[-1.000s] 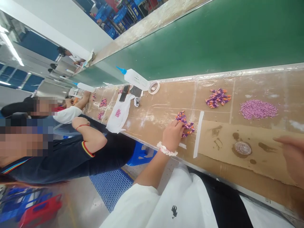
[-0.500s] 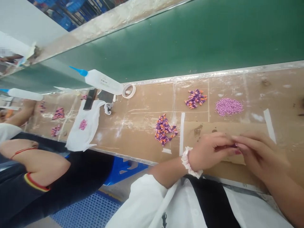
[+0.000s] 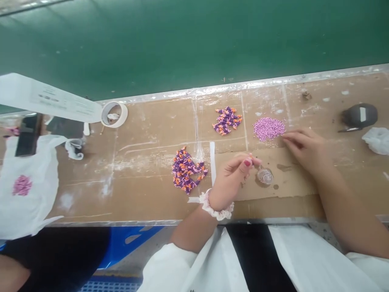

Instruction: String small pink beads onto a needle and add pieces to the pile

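My left hand (image 3: pixel 234 178), a white scrunchie on its wrist, is pinched shut on a tiny piece I cannot make out, held just left of a small clear round dish (image 3: pixel 265 176) on a cardboard sheet (image 3: pixel 291 182). My right hand (image 3: pixel 305 148) lies on the bench with fingers stretched toward a heap of small pink beads (image 3: pixel 269 128), fingertips at its edge. A pile of purple-and-orange pieces (image 3: pixel 187 170) lies left of my left hand. A second such pile (image 3: pixel 227 120) sits farther back.
A green conveyor belt (image 3: pixel 194 44) runs behind the brown bench. A tape roll (image 3: pixel 114 114), a white glue bottle (image 3: pixel 51 99) and a white bag (image 3: pixel 28 190) are at left. A dark object (image 3: pixel 358 116) and crumpled white plastic (image 3: pixel 377 140) are at right.
The view swung right and straightened. My left hand left the purple pile and came to the dish with a pinch. My right hand parted from it and reached the pink beads.
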Tool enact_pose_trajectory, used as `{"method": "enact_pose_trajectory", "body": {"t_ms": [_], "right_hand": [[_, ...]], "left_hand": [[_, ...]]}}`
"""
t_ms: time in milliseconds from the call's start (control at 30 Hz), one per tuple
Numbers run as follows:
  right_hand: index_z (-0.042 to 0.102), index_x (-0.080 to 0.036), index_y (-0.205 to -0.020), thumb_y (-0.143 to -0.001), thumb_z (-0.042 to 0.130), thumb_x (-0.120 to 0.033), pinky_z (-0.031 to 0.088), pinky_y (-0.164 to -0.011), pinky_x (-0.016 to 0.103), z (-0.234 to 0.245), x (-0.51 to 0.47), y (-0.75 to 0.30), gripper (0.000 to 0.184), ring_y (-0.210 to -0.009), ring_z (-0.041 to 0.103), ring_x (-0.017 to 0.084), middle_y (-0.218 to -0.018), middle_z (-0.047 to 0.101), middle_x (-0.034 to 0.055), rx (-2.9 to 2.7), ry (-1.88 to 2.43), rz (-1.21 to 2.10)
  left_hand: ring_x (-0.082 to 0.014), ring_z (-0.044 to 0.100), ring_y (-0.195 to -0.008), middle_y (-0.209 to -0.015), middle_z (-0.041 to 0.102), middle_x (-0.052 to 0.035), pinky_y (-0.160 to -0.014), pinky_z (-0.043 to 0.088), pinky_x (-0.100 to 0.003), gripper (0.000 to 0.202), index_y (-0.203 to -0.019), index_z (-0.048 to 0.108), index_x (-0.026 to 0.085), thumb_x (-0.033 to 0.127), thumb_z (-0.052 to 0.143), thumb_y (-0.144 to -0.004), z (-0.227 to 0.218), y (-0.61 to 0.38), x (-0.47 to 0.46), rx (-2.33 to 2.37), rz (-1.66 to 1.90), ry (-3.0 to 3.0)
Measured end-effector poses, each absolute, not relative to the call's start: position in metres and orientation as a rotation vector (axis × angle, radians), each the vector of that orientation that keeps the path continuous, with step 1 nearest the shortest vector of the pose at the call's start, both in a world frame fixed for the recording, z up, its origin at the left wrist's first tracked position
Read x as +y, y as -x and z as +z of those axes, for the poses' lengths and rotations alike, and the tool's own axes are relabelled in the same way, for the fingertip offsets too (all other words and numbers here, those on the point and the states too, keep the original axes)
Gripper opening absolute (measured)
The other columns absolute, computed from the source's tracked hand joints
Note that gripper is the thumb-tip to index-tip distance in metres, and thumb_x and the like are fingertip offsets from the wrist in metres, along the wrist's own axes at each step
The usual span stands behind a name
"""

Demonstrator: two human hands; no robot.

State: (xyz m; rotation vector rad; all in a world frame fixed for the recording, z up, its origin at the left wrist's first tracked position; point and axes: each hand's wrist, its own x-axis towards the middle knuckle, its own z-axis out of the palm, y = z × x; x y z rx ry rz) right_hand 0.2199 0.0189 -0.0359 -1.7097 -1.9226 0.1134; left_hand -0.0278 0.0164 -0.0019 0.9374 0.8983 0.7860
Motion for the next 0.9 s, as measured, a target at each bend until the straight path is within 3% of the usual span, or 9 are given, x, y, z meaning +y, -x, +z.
{"method": "enact_pose_trajectory", "body": {"t_ms": [100,300,500,633,767,900], "right_hand": [[0.071,-0.025,-0.09,-0.091,0.056,-0.028,0.055,-0.071,0.033,-0.043,0.023,-0.221,0.016,-0.084,0.067,0.02,-0.094,0.072,0.0041,-1.956,1.73,0.107],[0.067,-0.023,-0.086,-0.092,0.053,-0.027,0.053,-0.072,0.035,-0.041,0.026,-0.217,0.016,-0.086,0.065,0.022,-0.092,0.069,0.0057,-1.975,1.837,0.121],[0.056,-0.021,-0.082,-0.089,0.05,-0.021,0.047,-0.068,0.037,-0.049,0.031,-0.219,0.009,-0.084,0.057,0.026,-0.088,0.059,0.0095,-2.008,1.949,0.108],[0.05,-0.023,-0.081,-0.091,0.048,-0.021,0.044,-0.07,0.038,-0.031,0.02,-0.206,0.011,-0.08,0.052,0.024,-0.082,0.053,0.0069,-1.886,1.701,0.249],[0.05,-0.024,-0.088,-0.095,0.047,-0.024,0.044,-0.062,0.032,-0.003,-0.003,-0.179,0.008,-0.07,0.051,0.017,-0.08,0.05,0.0027,-1.721,1.367,0.535],[0.054,-0.023,-0.093,-0.093,0.051,-0.019,0.045,-0.059,0.029,0.007,-0.02,-0.163,0.005,-0.069,0.052,0.015,-0.08,0.05,0.0024,-1.67,1.075,0.849]], "left_hand": [[-0.0077,0.041,-0.064,-0.074,0.053,-0.0009,-0.063,0.038,-0.023,0.036,-0.091,0.076,0.022,0.054,0.061,-0.084,-0.007,0.028,0.014,0.923,0.852,-0.863],[-0.0048,0.039,-0.056,-0.058,0.044,0.0043,-0.054,0.033,-0.019,0.033,-0.088,0.072,0.017,0.049,0.069,-0.08,-0.006,0.021,0.016,0.867,0.875,-0.585],[-0.0033,0.04,-0.051,-0.053,0.044,0.0067,-0.051,0.031,-0.019,0.03,-0.076,0.067,0.014,0.041,0.08,-0.068,0.0,0.018,0.02,0.868,0.832,-0.496],[-0.0038,0.04,-0.052,-0.055,0.05,0.0052,-0.052,0.034,-0.02,0.03,-0.074,0.067,0.014,0.041,0.08,-0.068,0.002,0.016,0.015,0.841,0.741,-0.552],[-0.0039,0.046,-0.058,-0.076,0.066,-0.001,-0.059,0.041,-0.022,0.024,-0.079,0.072,0.016,0.038,0.078,-0.073,0.002,0.009,0.007,0.758,0.676,-0.597],[-0.006,0.052,-0.066,-0.076,0.065,-0.0006,-0.069,0.045,-0.022,0.021,-0.077,0.073,0.015,0.036,0.078,-0.073,0.001,0.0,0.002,0.67,0.659,-0.562]]}}
